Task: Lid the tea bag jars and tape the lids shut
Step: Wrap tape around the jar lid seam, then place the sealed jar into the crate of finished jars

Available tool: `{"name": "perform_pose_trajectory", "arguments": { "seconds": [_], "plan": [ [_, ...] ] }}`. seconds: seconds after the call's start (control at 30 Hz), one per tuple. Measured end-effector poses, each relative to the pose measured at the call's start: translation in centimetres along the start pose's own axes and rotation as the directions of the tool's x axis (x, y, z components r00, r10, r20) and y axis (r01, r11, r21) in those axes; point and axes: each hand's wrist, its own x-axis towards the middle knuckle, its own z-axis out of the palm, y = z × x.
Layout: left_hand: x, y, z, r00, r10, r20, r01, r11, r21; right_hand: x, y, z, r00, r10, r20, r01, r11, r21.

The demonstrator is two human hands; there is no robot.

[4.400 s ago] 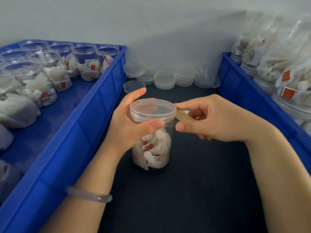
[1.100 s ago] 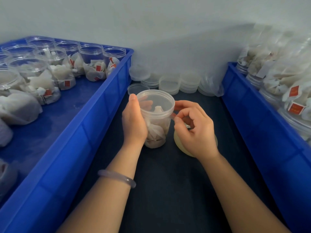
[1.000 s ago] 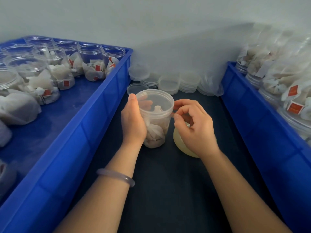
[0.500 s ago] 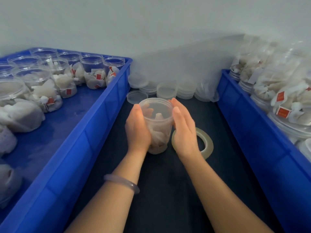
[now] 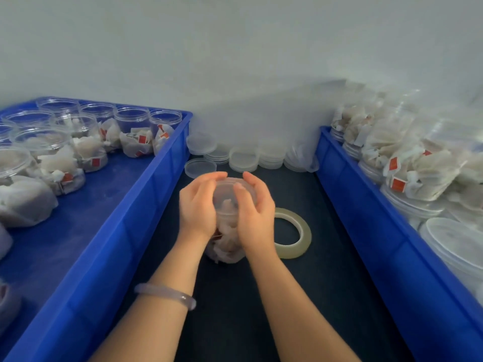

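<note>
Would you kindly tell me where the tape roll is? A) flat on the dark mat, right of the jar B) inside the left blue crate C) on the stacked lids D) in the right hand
A: the tape roll lies flat on the dark mat right of the jar, which the left hand and right hand both grip.

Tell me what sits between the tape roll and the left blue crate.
In the head view: the tea bag jar, gripped by the left hand and right hand.
</note>
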Motion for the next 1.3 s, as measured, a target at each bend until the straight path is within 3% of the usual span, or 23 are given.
{"name": "perform_pose_trajectory", "arguments": {
  "seconds": [0.13,0.23,0.37,0.57,0.73,0.87,0.97,1.13,1.3],
  "plan": [
    [-0.7,1.4,0.3,0.999,-0.039,-0.019,0.038,0.999,-0.022,-1.0,-1.7,-0.3,0.995,0.093,0.021,-0.093,0.995,-0.021],
    [-3.0,4.9,1.4,0.993,0.112,-0.037,-0.116,0.985,-0.129,-2.5,-4.6,-1.3,0.987,-0.113,-0.119,0.119,0.992,0.046],
    [-5.8,11.2,4.2,0.955,0.297,0.015,-0.279,0.912,-0.301,-4.5,-10.4,-5.0,0.91,-0.345,-0.229,0.371,0.925,0.082],
    [-9.1,16.1,10.4,0.932,0.298,0.208,-0.156,0.845,-0.512,-6.5,-16.2,-11.9,0.801,-0.46,-0.383,0.505,0.863,0.02],
    [-10.9,16.6,16.6,0.868,0.193,0.458,0.037,0.894,-0.446,-6.1,-17.3,-18.0,0.746,-0.394,-0.536,0.43,0.901,-0.064],
    [-10.3,16.0,20.3,0.859,0.095,0.503,0.087,0.941,-0.326,-3.7,-17.2,-21.0,0.786,-0.276,-0.553,0.267,0.959,-0.099],
    [-10.6,16.3,22.1,0.85,0.095,0.519,0.096,0.939,-0.329,-2.9,-17.4,-22.9,0.78,-0.261,-0.569,0.244,0.964,-0.108],
    [-11.5,18.8,26.4,0.784,0.129,0.607,0.087,0.945,-0.314,-2.2,-19.7,-27.2,0.669,-0.354,-0.654,0.279,0.935,-0.221],
    [-9.6,22.0,32.5,0.62,0.225,0.752,-0.084,0.972,-0.221,0.8,-23.1,-32.2,0.543,-0.437,-0.717,0.24,0.899,-0.366]
  ]
}}
